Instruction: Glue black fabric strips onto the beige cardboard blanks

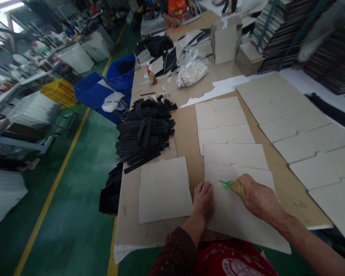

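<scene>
My right hand [254,195] is closed around a small glue bottle [236,187] with a green nozzle, its tip touching the nearest grey card sheet [235,218] on the table. Flat on that same sheet's left edge rests my left hand [202,199], fingers together and pressing down, holding nothing. Another grey card [163,189] lies just left of my left hand. More grey cards [224,122] run in an overlapping row away from me, and a second row [299,126] lies to the right.
A pile of black strips [145,130] sits left of the cards. Farther back are a glue bottle [152,76], a plastic bag [191,69], folded boxes [225,40] and tall stacks of sheets [290,30]. Blue bins [103,92] stand on the green floor. Another person [176,9] works at the far end.
</scene>
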{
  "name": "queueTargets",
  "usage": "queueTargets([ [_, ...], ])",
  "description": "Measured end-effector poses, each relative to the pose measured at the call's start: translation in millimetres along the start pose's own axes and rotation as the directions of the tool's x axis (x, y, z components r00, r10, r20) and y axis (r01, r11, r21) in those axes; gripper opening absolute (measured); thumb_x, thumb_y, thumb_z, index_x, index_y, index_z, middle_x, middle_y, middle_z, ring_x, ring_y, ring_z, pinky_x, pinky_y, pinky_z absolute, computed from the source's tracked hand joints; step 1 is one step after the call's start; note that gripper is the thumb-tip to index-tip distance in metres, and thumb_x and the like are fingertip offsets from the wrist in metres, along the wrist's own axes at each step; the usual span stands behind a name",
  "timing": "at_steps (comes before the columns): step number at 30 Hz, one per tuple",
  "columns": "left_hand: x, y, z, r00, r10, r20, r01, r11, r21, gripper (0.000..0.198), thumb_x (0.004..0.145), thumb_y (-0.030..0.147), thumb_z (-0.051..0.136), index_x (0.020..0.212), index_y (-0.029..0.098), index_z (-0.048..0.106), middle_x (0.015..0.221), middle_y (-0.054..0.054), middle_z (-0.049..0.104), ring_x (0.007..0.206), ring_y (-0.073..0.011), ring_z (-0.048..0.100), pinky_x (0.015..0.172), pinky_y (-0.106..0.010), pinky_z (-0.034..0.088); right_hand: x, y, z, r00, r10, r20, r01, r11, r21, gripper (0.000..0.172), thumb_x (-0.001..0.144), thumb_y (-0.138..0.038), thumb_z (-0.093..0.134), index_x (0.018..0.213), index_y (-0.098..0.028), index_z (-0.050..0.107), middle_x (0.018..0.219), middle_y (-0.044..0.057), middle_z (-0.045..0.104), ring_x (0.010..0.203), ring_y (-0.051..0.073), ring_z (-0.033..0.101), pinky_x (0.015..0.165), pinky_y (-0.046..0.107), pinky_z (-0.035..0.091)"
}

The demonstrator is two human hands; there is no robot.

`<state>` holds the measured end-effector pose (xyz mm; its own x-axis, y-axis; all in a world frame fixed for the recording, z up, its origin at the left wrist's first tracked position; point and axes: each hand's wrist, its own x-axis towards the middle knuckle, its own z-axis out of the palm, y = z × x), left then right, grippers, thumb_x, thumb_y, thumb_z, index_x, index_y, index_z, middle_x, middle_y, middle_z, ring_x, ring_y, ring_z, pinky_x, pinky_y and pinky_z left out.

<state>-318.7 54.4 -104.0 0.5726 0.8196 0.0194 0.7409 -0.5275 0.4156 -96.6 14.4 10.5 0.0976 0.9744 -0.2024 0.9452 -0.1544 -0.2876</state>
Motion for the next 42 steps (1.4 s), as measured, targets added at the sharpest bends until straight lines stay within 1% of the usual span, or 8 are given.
queueTargets([
  [14, -1.3, -1.4, 2.6, 1.000, 0.003, -0.001, -0.003, 1.000, -0.011, 0.049, 0.088, 0.009, 0.054, 0.135, 0.020, 0.060, 0.135, -0.010, 0.064, 0.125, -0.0279, 0.051, 0.106, -0.046, 0.049, 3.4, -13.4, 11.3, 0.999, 0.038, -0.010, -0.037, 0.996, 0.078, 0.018, 0.097, -0.033, 0.044, 0.100, -0.023, 0.058, 0.095, 0.006, 0.066, 0.065, 0.019, 0.063, 0.056, 0.030, 0.028],
  [17, -0.4, -1.6, 2.7, 1.000, -0.007, -0.011, 0.007, 1.000, -0.021, 0.049, 0.087, 0.007, 0.053, 0.134, 0.021, 0.062, 0.135, -0.010, 0.064, 0.125, -0.0277, 0.052, 0.106, -0.046, 0.049, 6.1, -10.0, 10.2, 0.990, 0.136, -0.046, -0.125, 0.972, 0.198, 0.023, 0.096, -0.044, 0.047, 0.098, -0.025, 0.059, 0.091, 0.006, 0.068, 0.065, 0.020, 0.063, 0.058, 0.031, 0.034],
  [23, 1.5, 0.9, -0.9, 0.998, -0.039, -0.050, 0.037, 0.998, -0.043, 0.042, 0.088, 0.003, 0.049, 0.122, 0.020, 0.068, 0.125, -0.009, 0.067, 0.117, -0.0254, 0.057, 0.105, -0.043, 0.051, 9.9, 20.6, -4.4, 0.860, 0.500, -0.097, -0.346, 0.713, 0.609, 0.048, 0.072, -0.069, 0.064, 0.091, -0.025, 0.058, 0.072, 0.002, 0.066, 0.066, 0.025, 0.062, 0.060, 0.036, 0.046],
  [26, 6.5, 5.3, -5.7, 0.993, -0.079, -0.087, 0.075, 0.996, -0.045, 0.037, 0.090, 0.002, 0.047, 0.115, 0.018, 0.069, 0.120, -0.010, 0.068, 0.111, -0.0247, 0.058, 0.102, -0.042, 0.053, 8.4, 42.6, -18.9, 0.778, 0.620, -0.103, -0.400, 0.614, 0.680, 0.053, 0.063, -0.071, 0.068, 0.087, -0.025, 0.058, 0.069, 0.002, 0.064, 0.063, 0.026, 0.060, 0.056, 0.037, 0.046],
  [29, 23.5, 7.5, -12.0, 0.987, -0.115, -0.109, 0.114, 0.993, -0.011, 0.038, 0.092, 0.004, 0.046, 0.119, 0.018, 0.067, 0.127, -0.011, 0.066, 0.117, -0.0259, 0.057, 0.105, -0.045, 0.051, 8.5, 55.7, -30.4, 0.737, 0.668, -0.107, -0.434, 0.588, 0.683, 0.054, 0.060, -0.069, 0.071, 0.088, -0.025, 0.059, 0.071, 0.004, 0.066, 0.065, 0.028, 0.062, 0.057, 0.039, 0.046],
  [31, 42.4, 5.7, -16.1, 0.991, -0.097, -0.087, 0.100, 0.995, 0.030, 0.041, 0.094, 0.005, 0.046, 0.126, 0.020, 0.065, 0.135, -0.010, 0.063, 0.125, -0.0269, 0.054, 0.109, -0.047, 0.049, 12.2, 56.1, -33.0, 0.750, 0.652, -0.111, -0.423, 0.602, 0.677, 0.052, 0.060, -0.068, 0.071, 0.088, -0.025, 0.058, 0.071, 0.004, 0.066, 0.065, 0.027, 0.061, 0.058, 0.039, 0.046],
  [36, 86.3, -6.3, -19.1, 0.999, 0.027, 0.040, -0.030, 0.996, 0.079, 0.051, 0.094, 0.006, 0.044, 0.142, 0.022, 0.055, 0.152, -0.008, 0.054, 0.139, -0.0273, 0.045, 0.113, -0.050, 0.045, 33.0, 39.9, -22.3, 0.866, 0.488, -0.107, -0.329, 0.717, 0.614, 0.046, 0.070, -0.067, 0.065, 0.088, -0.025, 0.057, 0.070, 0.002, 0.064, 0.063, 0.024, 0.060, 0.060, 0.036, 0.044],
  [42, 92.1, -12.9, -14.3, 0.999, 0.032, 0.035, -0.035, 0.997, 0.070, 0.051, 0.093, 0.011, 0.050, 0.142, 0.022, 0.056, 0.149, -0.008, 0.058, 0.138, -0.0264, 0.048, 0.115, -0.049, 0.044, 59.6, 26.2, -8.4, 0.935, 0.340, -0.106, -0.283, 0.889, 0.359, 0.043, 0.089, -0.067, 0.055, 0.103, -0.026, 0.058, 0.076, 0.005, 0.069, 0.068, 0.025, 0.065, 0.060, 0.032, 0.038],
])
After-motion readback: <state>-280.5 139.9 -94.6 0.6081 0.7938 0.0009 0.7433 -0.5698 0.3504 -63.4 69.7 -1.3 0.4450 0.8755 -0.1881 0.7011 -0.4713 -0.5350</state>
